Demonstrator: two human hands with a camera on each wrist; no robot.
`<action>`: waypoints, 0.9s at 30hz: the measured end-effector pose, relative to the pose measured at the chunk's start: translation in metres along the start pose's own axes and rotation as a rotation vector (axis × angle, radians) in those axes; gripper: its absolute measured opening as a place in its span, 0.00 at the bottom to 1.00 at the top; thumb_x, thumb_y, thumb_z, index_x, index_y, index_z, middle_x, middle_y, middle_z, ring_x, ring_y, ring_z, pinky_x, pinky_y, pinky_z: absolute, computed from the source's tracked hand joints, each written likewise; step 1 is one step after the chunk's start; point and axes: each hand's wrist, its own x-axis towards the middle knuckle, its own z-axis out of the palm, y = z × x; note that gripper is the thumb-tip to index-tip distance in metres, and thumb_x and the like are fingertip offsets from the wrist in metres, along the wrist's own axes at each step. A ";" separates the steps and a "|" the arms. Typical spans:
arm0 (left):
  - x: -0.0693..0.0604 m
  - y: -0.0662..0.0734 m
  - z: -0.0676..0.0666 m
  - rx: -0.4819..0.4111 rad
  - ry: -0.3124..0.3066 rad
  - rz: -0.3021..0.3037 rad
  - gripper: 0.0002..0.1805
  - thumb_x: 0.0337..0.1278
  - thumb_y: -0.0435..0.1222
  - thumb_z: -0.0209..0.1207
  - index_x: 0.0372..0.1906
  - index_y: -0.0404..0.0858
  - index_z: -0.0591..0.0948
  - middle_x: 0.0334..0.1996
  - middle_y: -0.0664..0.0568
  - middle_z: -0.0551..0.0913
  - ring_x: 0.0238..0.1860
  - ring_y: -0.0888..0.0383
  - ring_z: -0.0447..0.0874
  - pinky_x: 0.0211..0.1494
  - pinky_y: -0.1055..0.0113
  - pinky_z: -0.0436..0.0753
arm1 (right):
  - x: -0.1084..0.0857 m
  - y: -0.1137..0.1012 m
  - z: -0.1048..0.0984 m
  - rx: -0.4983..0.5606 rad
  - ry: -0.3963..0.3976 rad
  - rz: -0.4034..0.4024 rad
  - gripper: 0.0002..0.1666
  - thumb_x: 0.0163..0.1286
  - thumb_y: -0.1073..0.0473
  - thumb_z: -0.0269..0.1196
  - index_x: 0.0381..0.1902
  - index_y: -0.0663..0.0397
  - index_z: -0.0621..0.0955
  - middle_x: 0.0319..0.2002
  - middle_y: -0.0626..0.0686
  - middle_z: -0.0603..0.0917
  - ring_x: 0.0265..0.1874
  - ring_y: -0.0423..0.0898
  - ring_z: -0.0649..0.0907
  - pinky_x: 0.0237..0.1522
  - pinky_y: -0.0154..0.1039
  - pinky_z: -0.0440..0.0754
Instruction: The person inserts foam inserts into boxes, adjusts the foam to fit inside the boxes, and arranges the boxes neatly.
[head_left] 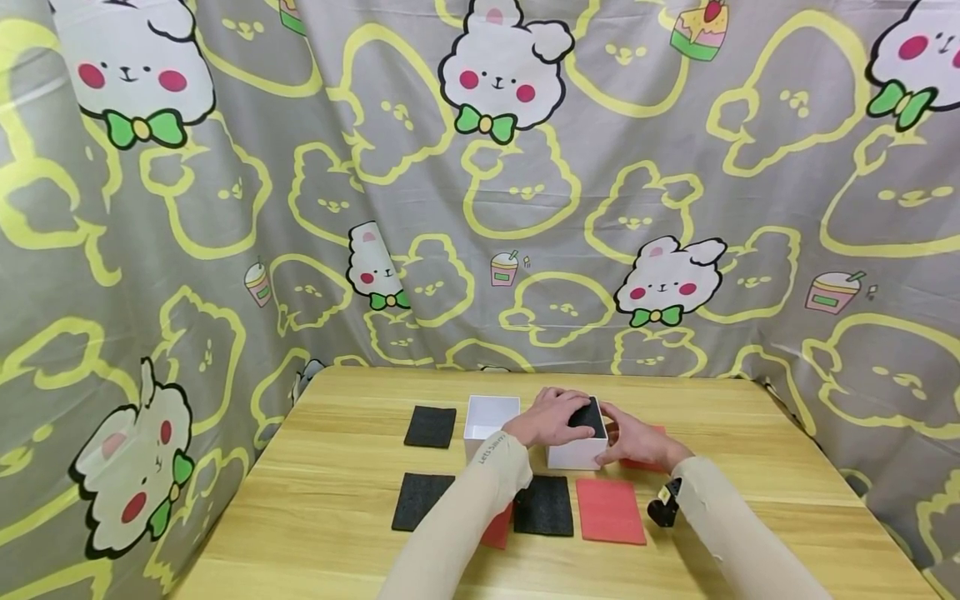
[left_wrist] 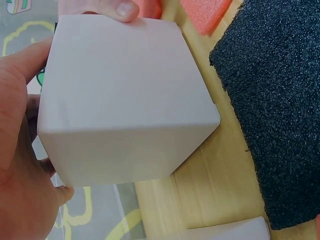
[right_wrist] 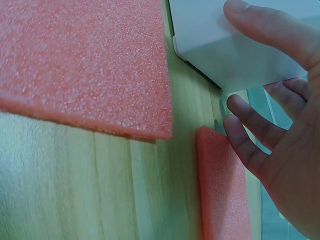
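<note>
- Red pad [head_left: 611,511]: flat on the table [head_left: 720,417], person's side of the right hand. Long axis runs away from the person, far end skewed slightly left.
- Black pad [head_left: 543,506]: flat, person's side of the left hand, just left of that red pad.
- Half-hidden red pad [head_left: 497,532]: under the line of the left forearm; axis can't be read.
- Left-row black pad [head_left: 422,500]: flat, left of the left forearm, which covers part of it.
- Right hand [head_left: 637,439]: clamped on the right end of the white box [head_left: 576,456]. Thumb lies on the near face; in the right wrist view the two lowest fingers stand clear.
- White box: sits on the table between the hands, mouth up, near face toward the person. Sides look close to equal, can't call a long axis.
- Left hand [head_left: 551,417]: laid across the box top, thumb toward the right hand, fingers apart and over the far part.
- Inset black pad [head_left: 592,419]: under the left hand, in the box mouth, face up, about level with the rim. Mostly covered, long axis not readable.
- Partly hidden red pad [head_left: 647,446]: on the table behind the right hand.
- Second white box [head_left: 493,408]: just left of the left hand, mouth up.
- Far-left black pad [head_left: 431,427]: flat, left of the second white box.
- Patterned curtain [head_left: 525,325]: beyond both hands.
</note>
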 end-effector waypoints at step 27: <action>-0.022 -0.020 -0.011 -0.033 0.014 -0.036 0.32 0.63 0.56 0.52 0.66 0.46 0.69 0.65 0.57 0.67 0.65 0.53 0.60 0.67 0.62 0.58 | 0.002 0.004 -0.001 0.022 -0.003 -0.016 0.63 0.49 0.64 0.75 0.73 0.55 0.49 0.58 0.63 0.69 0.49 0.56 0.75 0.47 0.45 0.76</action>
